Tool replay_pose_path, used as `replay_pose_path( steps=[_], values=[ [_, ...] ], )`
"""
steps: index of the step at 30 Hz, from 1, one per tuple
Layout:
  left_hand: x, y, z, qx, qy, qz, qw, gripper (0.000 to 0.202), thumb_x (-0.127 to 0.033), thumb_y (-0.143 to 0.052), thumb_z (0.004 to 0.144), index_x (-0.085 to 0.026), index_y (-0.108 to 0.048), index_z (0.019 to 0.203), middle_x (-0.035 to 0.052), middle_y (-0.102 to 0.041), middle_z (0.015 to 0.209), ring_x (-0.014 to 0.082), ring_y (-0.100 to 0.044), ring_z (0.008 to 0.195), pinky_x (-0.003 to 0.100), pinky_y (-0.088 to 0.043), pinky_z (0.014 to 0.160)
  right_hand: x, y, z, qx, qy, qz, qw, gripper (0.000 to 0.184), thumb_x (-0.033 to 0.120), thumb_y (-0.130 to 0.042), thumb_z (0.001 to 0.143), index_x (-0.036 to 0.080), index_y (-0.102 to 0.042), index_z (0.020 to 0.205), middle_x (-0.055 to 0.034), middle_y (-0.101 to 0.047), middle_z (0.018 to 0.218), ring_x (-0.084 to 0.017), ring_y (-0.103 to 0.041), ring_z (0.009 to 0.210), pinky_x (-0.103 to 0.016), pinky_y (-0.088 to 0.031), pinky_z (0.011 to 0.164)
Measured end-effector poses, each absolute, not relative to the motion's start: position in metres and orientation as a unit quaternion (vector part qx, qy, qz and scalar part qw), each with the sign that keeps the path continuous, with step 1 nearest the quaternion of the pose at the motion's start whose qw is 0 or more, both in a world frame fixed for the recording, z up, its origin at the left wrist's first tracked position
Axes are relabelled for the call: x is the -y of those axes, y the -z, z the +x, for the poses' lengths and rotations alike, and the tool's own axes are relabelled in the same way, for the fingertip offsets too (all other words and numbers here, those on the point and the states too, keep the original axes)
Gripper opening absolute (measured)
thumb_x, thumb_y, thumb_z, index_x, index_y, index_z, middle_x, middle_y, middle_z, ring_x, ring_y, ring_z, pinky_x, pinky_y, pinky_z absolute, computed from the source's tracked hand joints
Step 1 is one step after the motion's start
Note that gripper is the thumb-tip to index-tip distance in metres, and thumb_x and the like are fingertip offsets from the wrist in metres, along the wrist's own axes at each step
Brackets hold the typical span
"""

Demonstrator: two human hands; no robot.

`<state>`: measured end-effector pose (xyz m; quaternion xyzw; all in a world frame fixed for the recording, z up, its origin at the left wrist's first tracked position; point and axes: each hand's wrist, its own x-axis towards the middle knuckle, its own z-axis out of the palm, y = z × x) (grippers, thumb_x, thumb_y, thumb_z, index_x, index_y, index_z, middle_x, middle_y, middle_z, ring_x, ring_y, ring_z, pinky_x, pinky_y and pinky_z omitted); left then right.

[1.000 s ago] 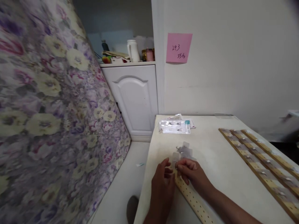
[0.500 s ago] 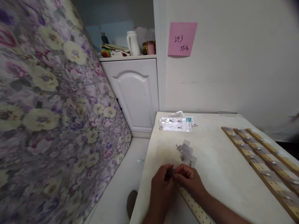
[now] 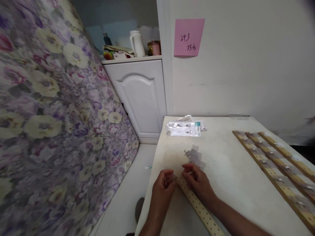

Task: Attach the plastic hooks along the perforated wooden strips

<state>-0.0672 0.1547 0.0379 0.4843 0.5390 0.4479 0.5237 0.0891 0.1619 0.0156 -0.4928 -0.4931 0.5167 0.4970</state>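
Observation:
A narrow pale wooden strip with rows of small holes (image 3: 199,207) slants over the table between my hands. My left hand (image 3: 163,185) is beside the strip's far end, its fingers curled and pinched; a faint translucent bit shows at its fingertips, too small to make out. On the strip's other side is my right hand (image 3: 197,182), its fingers bent but apart, with nothing seen in them. Just beyond it lies a small pile of clear square adhesive pads with metal hooks (image 3: 195,155), partly hidden by the right fingers.
Three wooden strips with clear hook pads (image 3: 264,164) lie along the table's right side. Clear blister packs (image 3: 183,129) lie at the back left. A floral curtain (image 3: 56,124) hangs at left, near a white cabinet (image 3: 140,98). A pink note (image 3: 189,37) is on the wall.
My hands were together at the strip's far end; now they have drawn apart, the left moving left and the right slightly right. The strip's end has come into view.

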Motion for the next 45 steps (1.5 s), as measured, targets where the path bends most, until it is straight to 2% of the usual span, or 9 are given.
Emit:
replay_pose_path(
  steps=[5,9,16,21,27,45],
  values=[
    [-0.148,-0.040,-0.059,-0.559,-0.388,0.560,0.473,0.026,-0.019,-0.056,0.074,-0.021,-0.056,0.101,0.0022,-0.064,0.091,0.0150,-0.061,0.079,0.026,-0.046,0.073,-0.164,-0.013,0.092,0.506,-0.495,-0.512,0.486,0.020,0.032,-0.059,0.076,0.019,-0.057,0.091,0.0030,-0.053,0.066,-0.012,-0.050,0.057,-0.023,-0.040,0.052],
    [-0.149,-0.036,-0.060,-0.587,-0.391,0.588,0.395,0.027,-0.016,-0.054,0.073,-0.021,-0.057,0.099,0.0023,-0.060,0.095,0.0135,-0.059,0.073,0.027,-0.047,0.069,-0.165,-0.011,0.091,0.509,-0.490,-0.519,0.481,0.020,0.030,-0.057,0.077,0.019,-0.054,0.094,0.0058,-0.047,0.061,-0.011,-0.046,0.054,-0.023,-0.038,0.051],
    [-0.153,-0.029,-0.059,-0.602,-0.387,0.607,0.344,0.019,-0.015,-0.051,0.074,-0.020,-0.058,0.091,0.0019,-0.056,0.094,0.0135,-0.059,0.073,0.027,-0.047,0.069,-0.165,-0.013,0.092,0.548,-0.441,-0.557,0.441,0.021,0.027,-0.052,0.079,0.018,-0.054,0.097,0.0035,-0.052,0.065,-0.014,-0.051,0.059,-0.027,-0.041,0.056],
    [-0.153,-0.026,-0.060,-0.601,-0.401,0.605,0.334,0.020,-0.016,-0.052,0.074,-0.021,-0.060,0.093,0.0017,-0.057,0.094,0.0140,-0.059,0.075,0.027,-0.047,0.069,-0.166,-0.011,0.093,0.569,-0.419,-0.569,0.420,0.022,0.024,-0.051,0.078,0.018,-0.054,0.099,0.0027,-0.054,0.066,-0.016,-0.053,0.062,-0.028,-0.041,0.060],
    [-0.155,-0.023,-0.063,-0.609,-0.382,0.602,0.348,0.018,-0.021,-0.056,0.074,-0.020,-0.062,0.092,0.0022,-0.063,0.084,0.0163,-0.060,0.075,0.027,-0.048,0.070,-0.165,-0.009,0.092,0.585,-0.410,-0.561,0.419,0.029,0.023,-0.050,0.079,0.019,-0.055,0.107,0.0033,-0.054,0.065,-0.015,-0.052,0.060,-0.027,-0.040,0.059],
    [-0.155,-0.025,-0.060,-0.605,-0.396,0.572,0.387,0.019,-0.031,-0.055,0.079,-0.020,-0.063,0.092,0.0019,-0.067,0.080,0.0176,-0.062,0.074,0.027,-0.047,0.069,-0.169,-0.006,0.091,0.605,-0.389,-0.555,0.419,0.027,0.020,-0.049,0.078,0.018,-0.057,0.104,0.0009,-0.058,0.069,-0.014,-0.054,0.063,-0.027,-0.042,0.061]
  ],
)
